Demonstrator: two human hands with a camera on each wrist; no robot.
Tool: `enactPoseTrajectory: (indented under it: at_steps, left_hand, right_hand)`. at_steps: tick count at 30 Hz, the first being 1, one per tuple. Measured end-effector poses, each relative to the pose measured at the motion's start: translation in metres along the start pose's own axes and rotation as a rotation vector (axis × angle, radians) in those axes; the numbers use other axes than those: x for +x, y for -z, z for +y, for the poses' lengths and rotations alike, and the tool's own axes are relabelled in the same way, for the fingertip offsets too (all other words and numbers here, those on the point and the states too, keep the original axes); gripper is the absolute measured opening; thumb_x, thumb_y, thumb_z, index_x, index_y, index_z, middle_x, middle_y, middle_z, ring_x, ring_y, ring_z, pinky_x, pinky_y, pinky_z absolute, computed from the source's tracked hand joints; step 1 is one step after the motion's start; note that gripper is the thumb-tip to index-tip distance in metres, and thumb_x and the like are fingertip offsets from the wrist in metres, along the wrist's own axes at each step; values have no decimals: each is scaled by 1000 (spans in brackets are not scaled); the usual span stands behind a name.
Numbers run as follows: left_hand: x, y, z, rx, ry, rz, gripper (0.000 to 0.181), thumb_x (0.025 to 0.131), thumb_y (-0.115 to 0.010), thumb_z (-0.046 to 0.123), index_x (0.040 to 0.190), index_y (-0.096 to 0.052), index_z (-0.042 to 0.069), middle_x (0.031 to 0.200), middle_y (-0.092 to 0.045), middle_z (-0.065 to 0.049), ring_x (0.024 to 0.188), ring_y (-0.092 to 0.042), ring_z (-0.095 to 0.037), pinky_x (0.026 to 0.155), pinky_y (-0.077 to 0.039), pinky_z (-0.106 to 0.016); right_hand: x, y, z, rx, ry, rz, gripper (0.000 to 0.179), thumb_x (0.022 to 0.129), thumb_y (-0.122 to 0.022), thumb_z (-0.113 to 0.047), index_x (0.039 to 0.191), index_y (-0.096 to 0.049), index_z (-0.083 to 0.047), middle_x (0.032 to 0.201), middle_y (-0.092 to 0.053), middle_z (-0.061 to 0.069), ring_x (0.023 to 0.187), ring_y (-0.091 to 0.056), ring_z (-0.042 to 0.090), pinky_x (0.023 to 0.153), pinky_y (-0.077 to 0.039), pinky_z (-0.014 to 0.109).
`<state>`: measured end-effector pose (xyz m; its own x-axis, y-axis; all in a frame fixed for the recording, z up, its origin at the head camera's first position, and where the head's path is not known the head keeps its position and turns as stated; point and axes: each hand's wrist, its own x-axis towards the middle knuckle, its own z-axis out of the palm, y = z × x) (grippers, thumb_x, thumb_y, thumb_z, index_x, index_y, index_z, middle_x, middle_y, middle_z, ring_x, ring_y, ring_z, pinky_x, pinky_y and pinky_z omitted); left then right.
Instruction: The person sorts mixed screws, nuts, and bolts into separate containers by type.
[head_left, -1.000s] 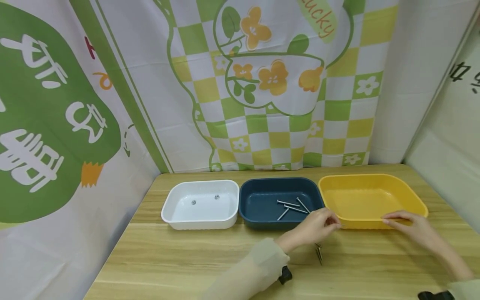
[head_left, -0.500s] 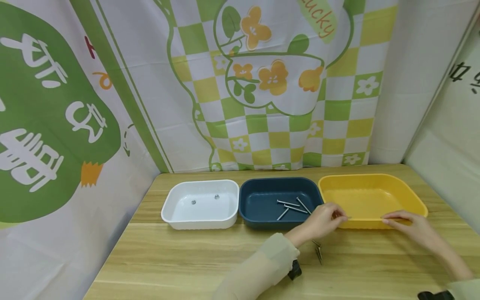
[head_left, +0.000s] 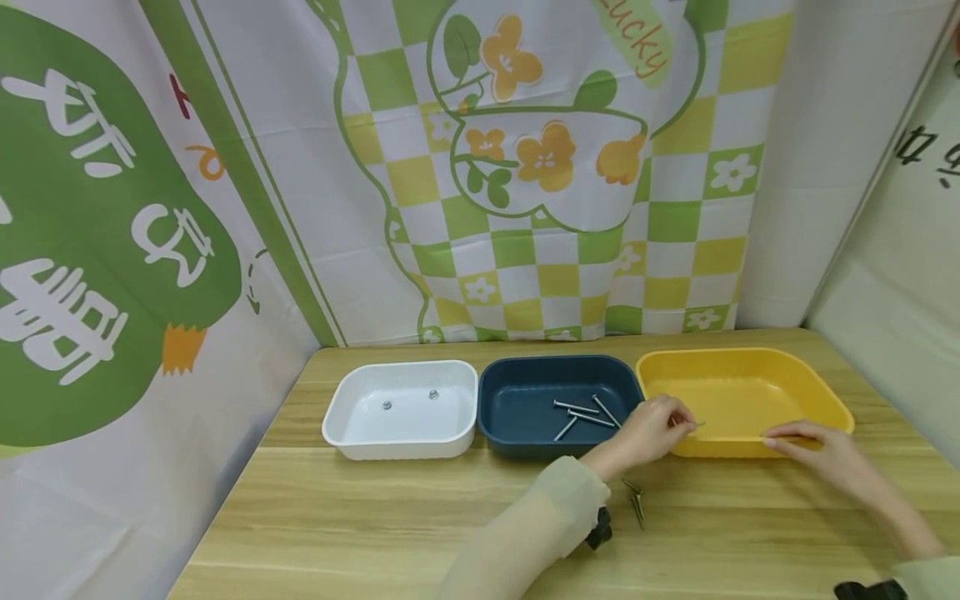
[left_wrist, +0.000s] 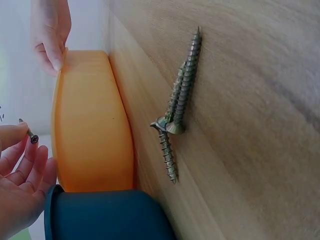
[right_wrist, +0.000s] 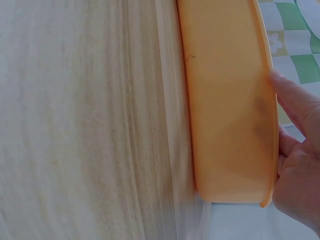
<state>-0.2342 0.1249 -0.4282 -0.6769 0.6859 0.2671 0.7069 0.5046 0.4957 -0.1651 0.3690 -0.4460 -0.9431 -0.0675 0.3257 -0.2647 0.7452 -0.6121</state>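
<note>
My left hand (head_left: 654, 430) pinches a small screw (left_wrist: 33, 136) between thumb and fingers, over the near left corner of the yellow tray (head_left: 735, 404). In the left wrist view the screw's cross-slotted head faces the camera. My right hand (head_left: 819, 454) holds the near rim of that tray toward its right end, thumb at the outside and fingers reaching over the edge. Three bronze-coloured screws (left_wrist: 181, 95) lie together on the table below my left forearm. Most of the held screw is hidden by the fingertips in the head view.
Left of the yellow tray stands a dark blue tray (head_left: 517, 408) with several long silver bolts (head_left: 588, 418). Beside it a white tray (head_left: 352, 425) holds two small nuts (head_left: 433, 394). Patterned cloth (head_left: 540, 275) hangs behind the wooden table (head_left: 337, 525).
My left hand has moved right and away from me with the screw, from in front of the trays to over the yellow tray's corner. The right hand stays on the rim.
</note>
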Motion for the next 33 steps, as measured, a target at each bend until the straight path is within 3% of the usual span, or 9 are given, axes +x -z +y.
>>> enactPoseTrajectory:
  at_steps: [11, 16, 25, 33]
  left_hand:
    - [4, -6, -3, -6, 56, -7, 11, 89, -54, 22, 89, -64, 15, 81, -53, 10, 66, -44, 5, 57, -32, -4]
    - [5, -5, -4, -4, 59, 20, 9, 88, -56, 19, 89, -64, 15, 80, -55, 9, 67, -45, 5, 57, -32, -3]
    - [-2, 0, -8, -25, -17, 18, 11, 86, -58, 17, 94, -63, 12, 84, -57, 6, 71, -47, 4, 61, -32, -2]
    - [-14, 7, -9, -44, -74, -69, 12, 85, -59, 17, 96, -62, 12, 88, -59, 8, 75, -49, 7, 65, -34, -1]
  right_hand:
    - [0, -1, -1, 9, 8, 8, 13, 81, -65, -16, 90, -67, -6, 84, -54, -28, 84, -36, -24, 68, -22, 1]
    - [0, -2, -1, 11, 15, 12, 13, 81, -64, -16, 89, -67, -6, 84, -54, -29, 84, -36, -24, 69, -21, 1]
    - [1, -2, 0, 28, 14, 4, 13, 81, -64, -15, 90, -66, -5, 85, -55, -27, 85, -37, -23, 69, -22, 1]
    - [1, -2, 2, 29, 18, 2, 13, 82, -63, -14, 91, -66, -5, 86, -55, -27, 85, -37, -23, 70, -21, 1]
